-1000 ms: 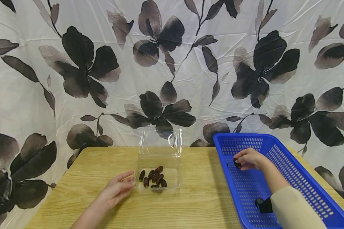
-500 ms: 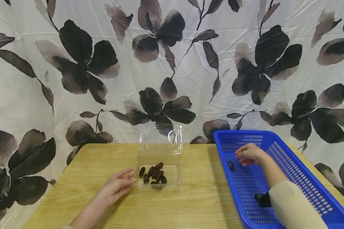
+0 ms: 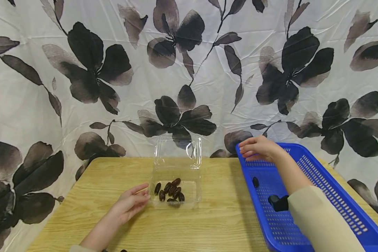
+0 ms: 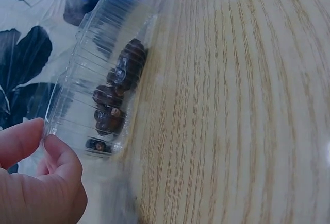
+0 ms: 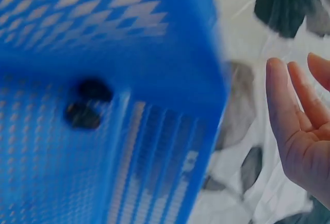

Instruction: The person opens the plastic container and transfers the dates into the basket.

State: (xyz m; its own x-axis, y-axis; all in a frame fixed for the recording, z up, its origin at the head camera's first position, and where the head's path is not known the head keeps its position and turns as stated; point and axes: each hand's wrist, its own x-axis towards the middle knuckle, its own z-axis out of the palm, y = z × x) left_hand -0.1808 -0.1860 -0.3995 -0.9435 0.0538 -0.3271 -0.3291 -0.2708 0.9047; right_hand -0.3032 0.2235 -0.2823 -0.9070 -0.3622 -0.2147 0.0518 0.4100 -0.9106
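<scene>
- One left hand [image 3: 129, 204], one right hand [image 3: 259, 148]
- One container [image 3: 190, 190], at least eight dates [image 3: 177, 192] inside
- One basket [image 3: 326, 190], two dates [image 5: 82, 116] inside
- One table [image 3: 217, 213]
- One cloth [image 3: 113, 28]

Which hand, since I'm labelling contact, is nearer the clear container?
Left. The left hand touches the clear container at its left side; the right hand is apart from it, near a far corner of the blue basket.

Right grip [image 3: 259, 147] aloft, relaxed

Head faces forward-down; wrists close; all share basket [image 3: 269, 179].
</scene>
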